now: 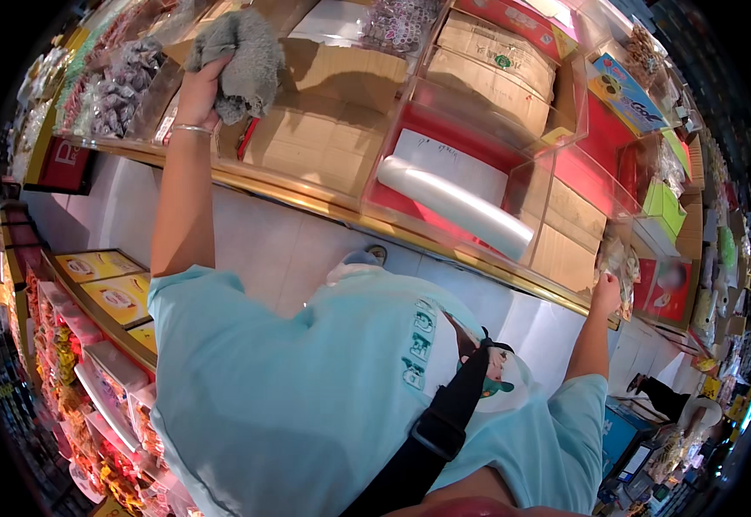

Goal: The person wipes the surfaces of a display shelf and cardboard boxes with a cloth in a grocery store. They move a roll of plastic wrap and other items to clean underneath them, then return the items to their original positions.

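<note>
My left hand (200,97), with a bracelet at the wrist, grips a bunched grey fluffy cloth (240,61). The cloth is above the left end of a compartment lined with brown cardboard (317,145). My right hand (606,295) is at the front edge of the display counter, far to the right. Its fingers look curled beside a clear plastic packet (619,258); I cannot tell whether they hold it. Between my hands, a roll of clear plastic film (456,207) lies slanted in a red-lined compartment, partly over a white sheet with handwriting (459,161).
Clear acrylic dividers (475,110) split the counter, and a gold trim (285,187) runs along its front. Wrapped goods (114,90) fill bins at left. Behind me on the left stand yellow boxes (114,291) and bins of packaged snacks (69,388). Another person (679,404) is at far right.
</note>
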Demonstrator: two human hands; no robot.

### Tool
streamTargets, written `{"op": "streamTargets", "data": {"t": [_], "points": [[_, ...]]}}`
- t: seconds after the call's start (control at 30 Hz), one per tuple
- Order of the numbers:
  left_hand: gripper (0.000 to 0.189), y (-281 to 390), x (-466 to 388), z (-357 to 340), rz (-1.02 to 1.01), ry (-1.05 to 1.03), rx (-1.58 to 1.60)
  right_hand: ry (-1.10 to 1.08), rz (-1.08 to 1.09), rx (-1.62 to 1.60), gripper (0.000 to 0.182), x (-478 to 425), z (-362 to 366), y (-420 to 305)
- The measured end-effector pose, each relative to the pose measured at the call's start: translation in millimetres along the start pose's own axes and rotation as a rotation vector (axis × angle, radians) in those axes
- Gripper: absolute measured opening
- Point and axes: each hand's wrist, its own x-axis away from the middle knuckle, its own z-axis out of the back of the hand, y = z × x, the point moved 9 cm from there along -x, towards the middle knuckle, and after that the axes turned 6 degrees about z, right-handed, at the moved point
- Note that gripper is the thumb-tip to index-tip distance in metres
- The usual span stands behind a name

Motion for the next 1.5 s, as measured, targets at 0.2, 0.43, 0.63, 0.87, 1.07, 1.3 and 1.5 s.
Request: {"op": "streamTargets", "data": {"t": [0.2, 0.43, 0.63, 0.87, 1.07, 1.3, 1.5], "points": [[0.033, -55, 41, -36, 0.096, -0.146, 0.040, 0.159, 0.246, -0.692, 0.034, 8, 26, -61], [0.046, -64, 159, -269, -0.085, -0.864, -0.273, 0.014, 1.047, -1.260, 0.071, 197, 162, -337], [0.046, -100, 196, -275, 0.019, -1.192, -0.562, -0.524, 0.717, -1.726, 0.061, 188, 141, -336], [0.029, -98, 39, -57, -0.620, -0.646, -1.430, 0.172, 1.335, -0.741, 0.074, 284, 158, -414], [0.047, -115, 32, 20, -0.425, -0.893, -1.932, 0.235, 1.574, -0.383, 0.043, 391, 115, -542], [0.039, -118, 35, 20, -0.712, -0.975, -1.765, 0.437, 1.527, -0.577, 0.040, 409, 116, -574], [0.044, -112, 57, 1, -0.686, -1.108, -1.734, 0.288, 0.833, -0.622, 0.065, 337, 107, -387]]}}
